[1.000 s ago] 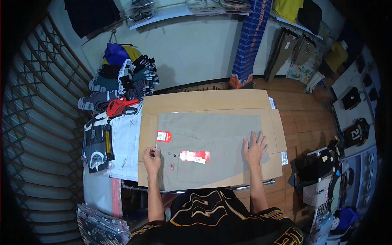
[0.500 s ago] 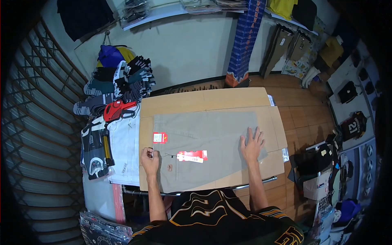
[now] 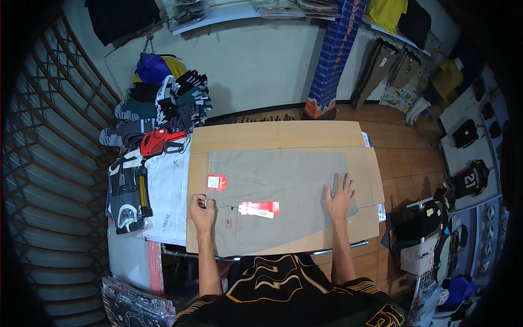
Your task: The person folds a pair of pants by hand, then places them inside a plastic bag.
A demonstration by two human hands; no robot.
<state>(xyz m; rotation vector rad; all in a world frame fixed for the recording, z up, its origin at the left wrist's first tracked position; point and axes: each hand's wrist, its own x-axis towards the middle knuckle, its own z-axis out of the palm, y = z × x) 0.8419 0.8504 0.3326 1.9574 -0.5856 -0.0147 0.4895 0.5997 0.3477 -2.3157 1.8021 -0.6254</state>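
Note:
Grey-beige folded trousers (image 3: 294,185) lie flat on a sheet of brown cardboard (image 3: 245,136). A red and white tag (image 3: 216,182) sits near their upper left corner, and a larger red tag (image 3: 260,209) rests at the lower middle. At the left edge of the cloth is my left hand (image 3: 202,211), its fingers closed in a pinch at the waist edge; what they hold is too small to make out. My right hand (image 3: 339,199) lies flat on the right end of the trousers, fingers spread.
A red tool (image 3: 162,143) and white cloth (image 3: 166,201) lie left of the cardboard, below piled socks (image 3: 185,101). Packaged clothing (image 3: 128,188) is farther left. A blue patterned column (image 3: 333,60) stands behind. Hanging clothes and a white box (image 3: 418,256) are at right.
The camera view has shifted slightly, so the surroundings appear a little to the right. Both hands keep nearly the same places on the cloth.

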